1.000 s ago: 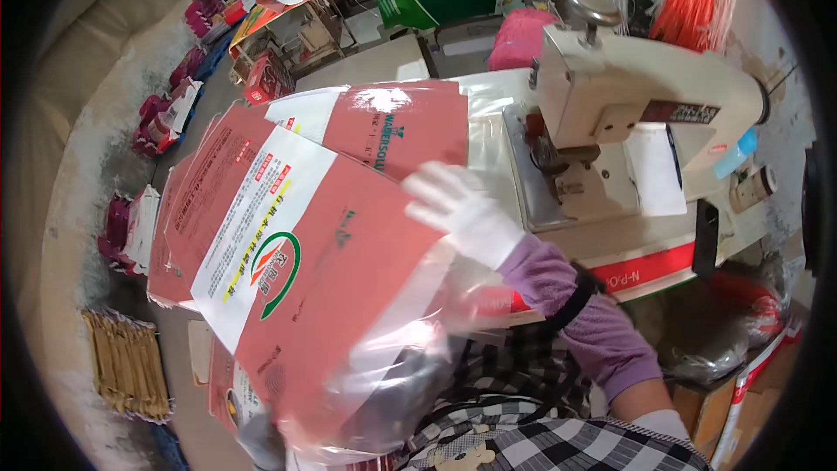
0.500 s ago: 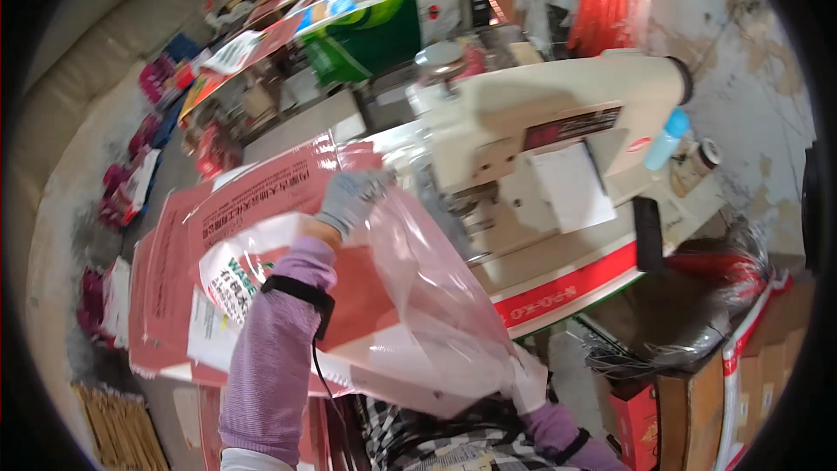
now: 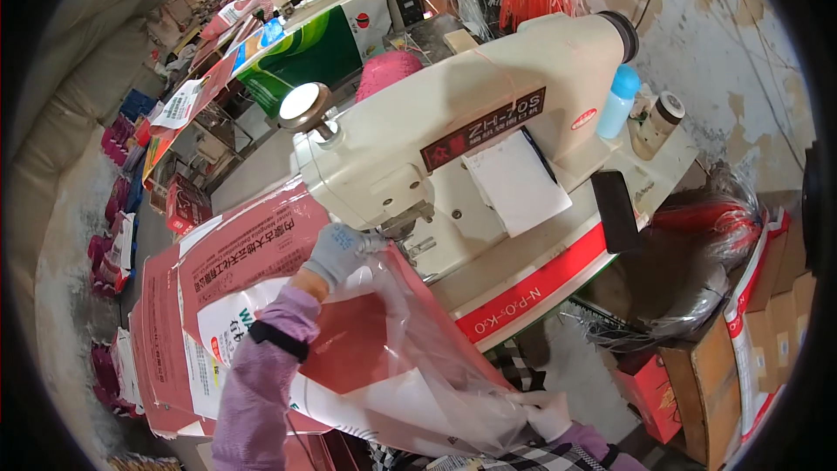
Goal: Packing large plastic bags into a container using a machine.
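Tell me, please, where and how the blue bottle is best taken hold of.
Probably around the upper half of the blue bottle, coming from the near side and above: it looks upright and is uncovered there, while the sewing machine stands close on its left and a jar on its right.

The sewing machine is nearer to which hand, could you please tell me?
Left. The left hand is at the needle end of the sewing machine; the right hand is away toward the person, holding the pink bag.
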Motion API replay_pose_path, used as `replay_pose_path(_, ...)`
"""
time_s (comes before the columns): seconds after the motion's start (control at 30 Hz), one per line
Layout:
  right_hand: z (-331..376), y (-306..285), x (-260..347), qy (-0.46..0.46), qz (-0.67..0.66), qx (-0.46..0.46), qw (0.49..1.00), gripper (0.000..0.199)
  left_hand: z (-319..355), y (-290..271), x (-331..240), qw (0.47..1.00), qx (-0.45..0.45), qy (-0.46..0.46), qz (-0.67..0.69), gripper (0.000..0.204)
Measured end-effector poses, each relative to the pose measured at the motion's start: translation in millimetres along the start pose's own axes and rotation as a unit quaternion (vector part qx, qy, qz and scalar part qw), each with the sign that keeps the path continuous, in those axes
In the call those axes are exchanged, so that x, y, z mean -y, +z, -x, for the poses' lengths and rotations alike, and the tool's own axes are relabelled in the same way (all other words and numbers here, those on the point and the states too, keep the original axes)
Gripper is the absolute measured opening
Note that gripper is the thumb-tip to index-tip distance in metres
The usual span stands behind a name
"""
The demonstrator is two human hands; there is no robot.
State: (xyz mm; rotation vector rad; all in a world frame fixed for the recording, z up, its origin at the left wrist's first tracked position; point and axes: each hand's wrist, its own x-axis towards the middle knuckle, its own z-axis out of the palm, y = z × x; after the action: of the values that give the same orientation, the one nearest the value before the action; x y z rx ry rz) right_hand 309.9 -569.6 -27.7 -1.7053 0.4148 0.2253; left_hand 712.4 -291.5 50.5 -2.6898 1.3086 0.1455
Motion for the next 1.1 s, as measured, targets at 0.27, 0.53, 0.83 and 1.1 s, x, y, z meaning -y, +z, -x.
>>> replay_pose_path(0.27, -83.3, 60.9, 91.9, -0.139, 0.004, 0.013, 0.99, 0.032, 51.5, -68.5, -78.8, 0.98, 0.041, -0.127, -0.149, 0.04)
replay_pose_path(0.53, -223.3, 118.6, 95.7, -0.358, -0.053, -0.113, 0.925, 0.03, 182.5, -73.9, 12.6, 0.982, 0.116, -0.018, -0.15, 0.034)
replay_pose_path(0.83, -85.7, 192.1, 97.5, 0.127, -0.467, 0.274, 0.831, 0.029, 252.3, -61.7, -177.9, 0.689, 0.05, -0.185, 0.699, 0.016)
replay_pose_path(1.1, -76.4, 110.6, 96.5, -0.163, -0.265, 0.195, 0.93, 0.055, 136.6, -124.7, -210.0, 0.959, -0.084, 0.166, 0.211, 0.021)
